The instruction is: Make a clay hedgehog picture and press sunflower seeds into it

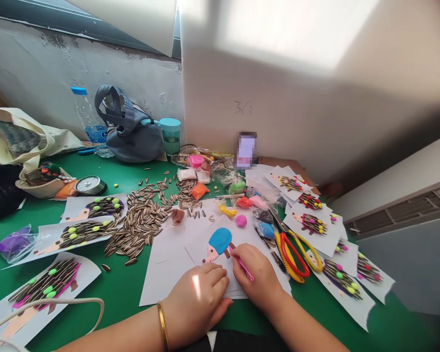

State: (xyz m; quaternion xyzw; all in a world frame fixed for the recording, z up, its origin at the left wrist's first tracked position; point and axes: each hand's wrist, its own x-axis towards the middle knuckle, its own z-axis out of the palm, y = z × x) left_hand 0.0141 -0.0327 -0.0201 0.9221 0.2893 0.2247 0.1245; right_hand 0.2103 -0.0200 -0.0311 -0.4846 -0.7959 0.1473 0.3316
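A clay hedgehog with a blue body [220,239] and a peach face lies on the white paper [161,266] in front of me. Brown clay pieces sit along its lower right side. My right hand [256,274] is closed round a slim pink modelling tool [245,269], its upper end beside the brown clay. Below the face, my left hand [198,296] rests on the paper with its fingers lying flat and close together. The fingertips partly cover the paper near the hedgehog's underside. A gold bangle [162,325] circles the left wrist.
Sunflower seeds [141,220] are heaped left of the paper. Red-handled scissors [293,256] and yellow-handled scissors lie at right. Clay packets, including orange clay [200,190], lie behind. Finished hedgehog cards [51,288] flank both sides. A phone [246,149] stands against the wall.
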